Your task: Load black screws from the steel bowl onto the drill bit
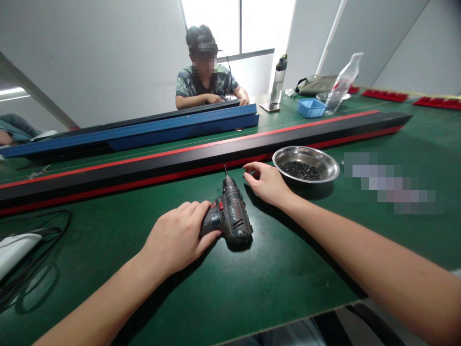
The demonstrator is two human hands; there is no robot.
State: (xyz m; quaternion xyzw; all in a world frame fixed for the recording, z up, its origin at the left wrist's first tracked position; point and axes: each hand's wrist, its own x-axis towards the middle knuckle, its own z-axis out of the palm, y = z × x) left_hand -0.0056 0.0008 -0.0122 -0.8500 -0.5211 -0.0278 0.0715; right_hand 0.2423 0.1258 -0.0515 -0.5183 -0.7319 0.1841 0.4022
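Note:
My left hand point(180, 234) is wrapped round the handle of a black cordless drill point(236, 216), which lies on its side on the green table point(281, 269). The drill's thin bit point(225, 170) points away from me, close to a long black bar with red edges point(169, 162). Just right of the bit, my right hand point(268, 182) has its thumb and forefinger drawn together in a pinch; anything between the tips is too small to make out. Beside that hand stands a steel bowl point(326, 161) with many small dark pieces point(300, 169), seemingly screws.
Blue bars point(180, 122) lie farther back, where a co-worker point(205, 72) sits. A water bottle point(278, 81), a blue basket point(310, 108) and a clear plastic bottle point(344, 84) stand at the back right. Black cables point(54, 230) and a white box point(16, 252) lie at left.

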